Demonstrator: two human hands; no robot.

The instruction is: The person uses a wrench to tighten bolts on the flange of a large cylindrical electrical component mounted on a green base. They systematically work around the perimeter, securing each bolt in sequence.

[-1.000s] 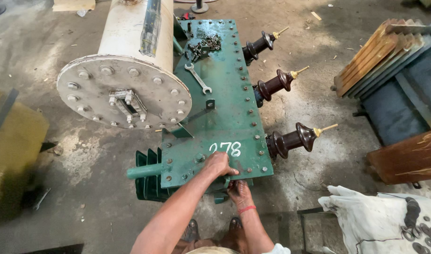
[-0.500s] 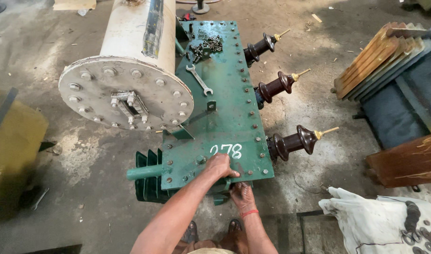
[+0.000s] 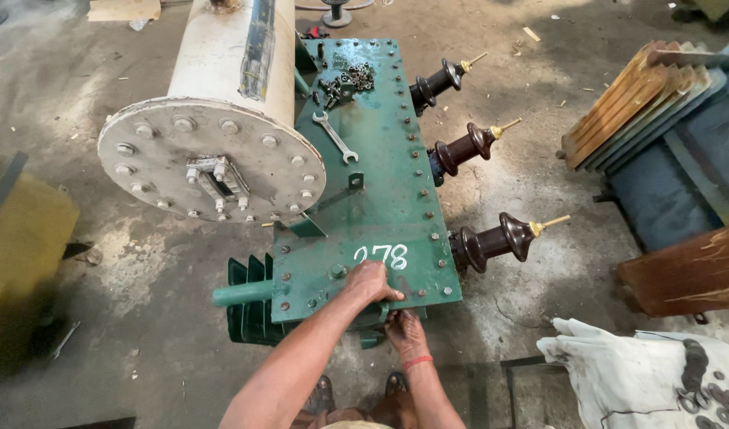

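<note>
Your left hand [image 3: 370,282] lies cupped, fingers curled, on the green lid [image 3: 380,183] near its front edge; whether it grips anything I cannot tell. Your right hand [image 3: 406,330] reaches under that edge, fingers hidden. Press the lid steady from above and keep the lower fingers clear of a pinch. Left is the cream tank [image 3: 221,127]; a spanner [image 3: 334,136] lies up the lid; brown bushings [image 3: 492,241] stick out right. Dusty concrete floor [image 3: 126,318], white sack [image 3: 635,377] rightmost.

Both hands [image 3: 370,282] grip the green lid's [image 3: 380,171] near edge.
</note>
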